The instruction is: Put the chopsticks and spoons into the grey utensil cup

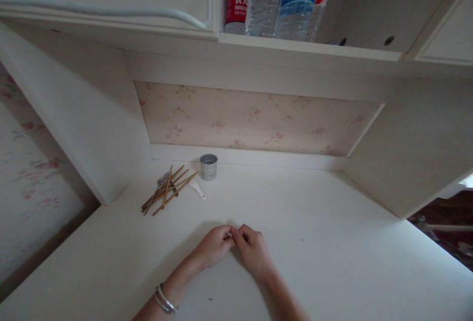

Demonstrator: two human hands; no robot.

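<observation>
Fingers (221,230) on both hands are curled in and bunched together, with the tips of the left hand (212,248) and the right hand (254,253) meeting low in the middle of the view, just over the white tabletop (343,257). Honestly can't tell if something tiny is pinched in there, since the knuckles and thumbs cover the spot. Forearms come up from the bottom edge in a sort of upside-down V, and the left wrist has a couple of silver bangles (165,303) on it. Nearest stuff is a bit farther back and off to the left: a white spoon (198,189) lying flat with its handle angled towards the hands, and right beside it a messy heap of wooden chopsticks (167,187) crisscrossed over each other. Some greyish metal bit (162,179) pokes out at the back of that heap, too small to make out properly. Just behind the spoon there's a little silvery cup (209,169) standing upright, holes in its side, near the back edge. Also a dark speck (210,299) on the surface between the forearms. Behind it all is a strip of flowery wallpaper (236,121), and up top an open shelf (310,49) has plastic bottles (264,11) lined up, one with a red label, another with a blue one.
</observation>
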